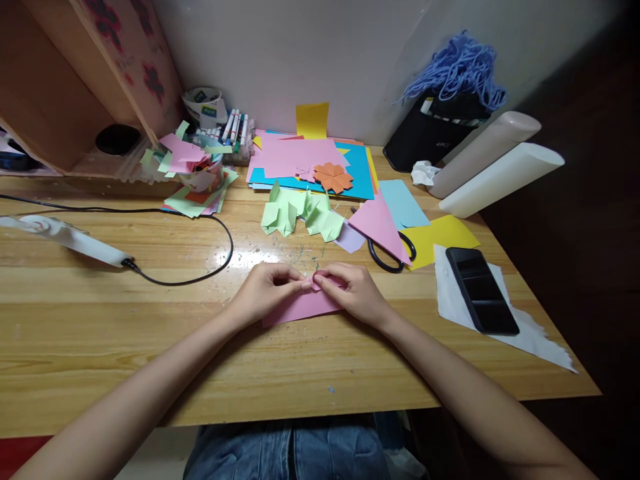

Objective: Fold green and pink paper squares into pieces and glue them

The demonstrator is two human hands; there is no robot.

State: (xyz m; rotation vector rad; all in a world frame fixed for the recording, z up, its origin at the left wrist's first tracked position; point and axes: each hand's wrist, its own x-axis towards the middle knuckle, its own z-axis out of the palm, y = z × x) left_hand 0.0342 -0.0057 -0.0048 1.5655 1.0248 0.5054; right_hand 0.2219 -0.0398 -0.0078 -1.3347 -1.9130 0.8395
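A pink sheet of paper lies on the wooden desk in front of me. My left hand and my right hand both pinch its upper edge, fingertips meeting at the middle, fingers closed on the paper. Just beyond the hands lie several folded light-green paper pieces. An orange paper flower rests on a stack of pink and blue sheets further back.
Black-handled scissors lie under a pink sheet to the right. A black phone sits on white paper at right. A glue gun with its black cord lies at left. Markers, tape and a bowl of paper scraps stand at the back.
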